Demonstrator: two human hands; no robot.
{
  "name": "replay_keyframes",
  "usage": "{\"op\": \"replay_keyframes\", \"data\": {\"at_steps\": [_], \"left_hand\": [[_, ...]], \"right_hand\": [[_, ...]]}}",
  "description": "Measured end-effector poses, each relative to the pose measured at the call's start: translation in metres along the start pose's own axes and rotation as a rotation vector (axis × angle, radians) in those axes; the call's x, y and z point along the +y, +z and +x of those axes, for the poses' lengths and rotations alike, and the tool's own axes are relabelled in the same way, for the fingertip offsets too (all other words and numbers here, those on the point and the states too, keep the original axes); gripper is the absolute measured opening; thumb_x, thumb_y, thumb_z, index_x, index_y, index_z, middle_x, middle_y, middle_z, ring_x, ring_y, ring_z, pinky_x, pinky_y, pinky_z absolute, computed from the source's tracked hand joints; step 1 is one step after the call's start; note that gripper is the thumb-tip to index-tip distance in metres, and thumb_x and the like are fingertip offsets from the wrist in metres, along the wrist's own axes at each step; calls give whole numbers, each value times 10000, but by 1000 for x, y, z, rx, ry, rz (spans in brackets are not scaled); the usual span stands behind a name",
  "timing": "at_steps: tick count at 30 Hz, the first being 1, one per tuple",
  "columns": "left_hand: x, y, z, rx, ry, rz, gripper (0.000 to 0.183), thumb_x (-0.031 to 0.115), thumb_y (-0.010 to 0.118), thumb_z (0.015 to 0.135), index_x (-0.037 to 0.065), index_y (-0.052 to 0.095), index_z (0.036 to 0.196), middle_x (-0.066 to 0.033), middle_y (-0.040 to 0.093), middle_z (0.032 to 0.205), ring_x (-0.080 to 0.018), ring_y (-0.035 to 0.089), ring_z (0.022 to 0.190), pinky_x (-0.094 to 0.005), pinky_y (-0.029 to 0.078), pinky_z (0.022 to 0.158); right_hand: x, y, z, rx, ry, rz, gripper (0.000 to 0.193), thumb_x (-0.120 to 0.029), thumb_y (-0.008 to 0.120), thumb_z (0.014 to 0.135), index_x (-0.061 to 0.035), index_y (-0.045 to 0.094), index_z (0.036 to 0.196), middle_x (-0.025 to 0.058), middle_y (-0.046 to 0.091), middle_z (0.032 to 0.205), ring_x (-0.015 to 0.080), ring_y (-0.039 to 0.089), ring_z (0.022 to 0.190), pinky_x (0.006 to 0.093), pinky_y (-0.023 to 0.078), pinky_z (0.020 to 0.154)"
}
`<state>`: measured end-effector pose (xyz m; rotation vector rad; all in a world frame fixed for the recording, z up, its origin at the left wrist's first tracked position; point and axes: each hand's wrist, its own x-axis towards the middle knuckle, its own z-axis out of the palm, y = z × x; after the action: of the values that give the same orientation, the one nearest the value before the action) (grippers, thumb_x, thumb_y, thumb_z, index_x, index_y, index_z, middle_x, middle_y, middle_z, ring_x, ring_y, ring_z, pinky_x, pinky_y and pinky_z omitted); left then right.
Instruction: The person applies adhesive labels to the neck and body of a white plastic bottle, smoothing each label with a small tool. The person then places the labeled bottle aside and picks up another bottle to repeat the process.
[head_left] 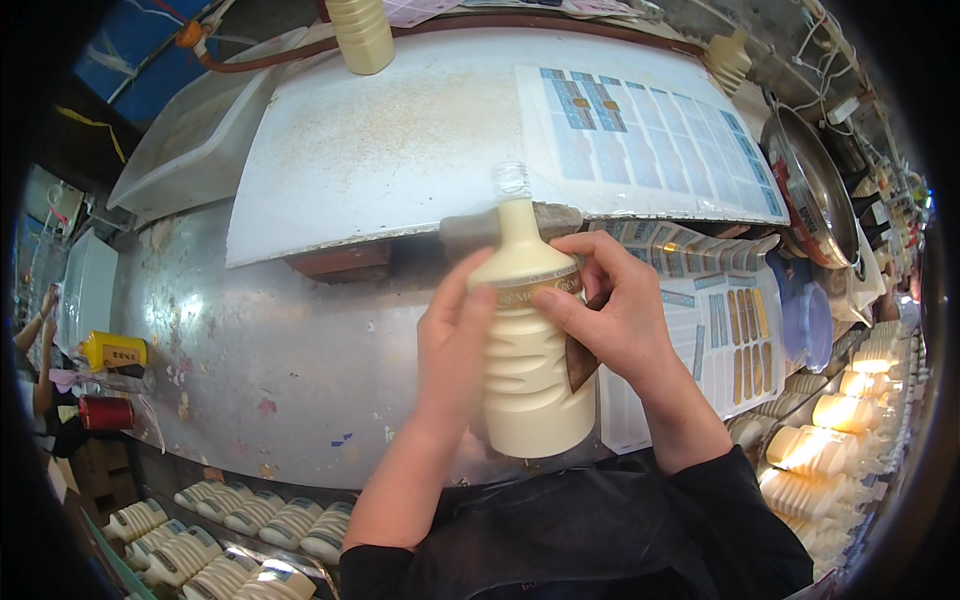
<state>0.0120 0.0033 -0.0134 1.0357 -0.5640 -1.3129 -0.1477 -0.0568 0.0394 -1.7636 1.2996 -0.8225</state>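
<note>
A cream-coloured ridged plastic bottle [540,410] lies in front of me, its clear threaded neck [512,182] pointing away. Around its shoulder runs a brown label band [540,287]. My left hand [450,330], somewhat blurred, presses along the bottle's left side, fingertips at the band's left end. On the other side my right hand [620,305] grips the bottle, its thumb on the band and its fingers curled at the edge. Below that thumb a dark brown flat piece [583,362] shows against the bottle; I cannot tell what it is. Behind the neck is a block [475,232].
Ahead rises a white board [400,150] bearing a label sheet [650,140]. More label sheets [740,340] lie right, by a purple basin [808,325] and a pan [815,190]. Similar bottles [290,520] fill trays at lower left and right. A yellow container [112,350] stands left.
</note>
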Motion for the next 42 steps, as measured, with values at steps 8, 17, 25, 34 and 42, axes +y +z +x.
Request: {"op": "replay_keyframes", "data": {"at_steps": [8,17,25,34,42], "left_hand": [[-2,-4,1,5,-18,-46,462,275,386,1122,-38,492,1444,-152,623,1336,-186,615,1185,-338,501,1028],[-6,-6,-15,-104,28,75,675,158,655,978,-6,321,1541,-182,493,1454,-227,503,1314,-363,416,1101],[3,1,-2,-19,43,252,411,246,564,1055,24,459,1384,-122,611,1247,-159,582,1124,-315,477,977],[8,19,-14,52,95,393,495,216,397,1075,70,312,1541,-178,482,1425,-225,503,1257,-360,399,1090],[-9,10,-4,-4,129,321,491,367,362,1112,72,333,1503,-141,489,1412,-222,535,1246,-373,451,1069]], "right_hand": [[-3,-1,0,-12,1,-6,400,-272,830,761,-45,701,1064,-18,457,665,80,442,612,260,374,563],[-1,-1,-2,-42,8,3,464,-234,837,784,-26,682,1168,-66,434,747,25,410,677,198,331,584],[1,-1,-5,-41,-9,-37,416,-224,798,849,-28,670,1192,-66,457,764,25,425,694,193,351,609],[64,1,-7,-194,122,450,460,-328,562,1034,-6,576,1362,26,656,910,74,596,831,244,490,744],[27,-27,-17,-303,142,236,639,-318,752,849,-8,575,1379,55,606,820,169,614,767,319,496,697]]}}
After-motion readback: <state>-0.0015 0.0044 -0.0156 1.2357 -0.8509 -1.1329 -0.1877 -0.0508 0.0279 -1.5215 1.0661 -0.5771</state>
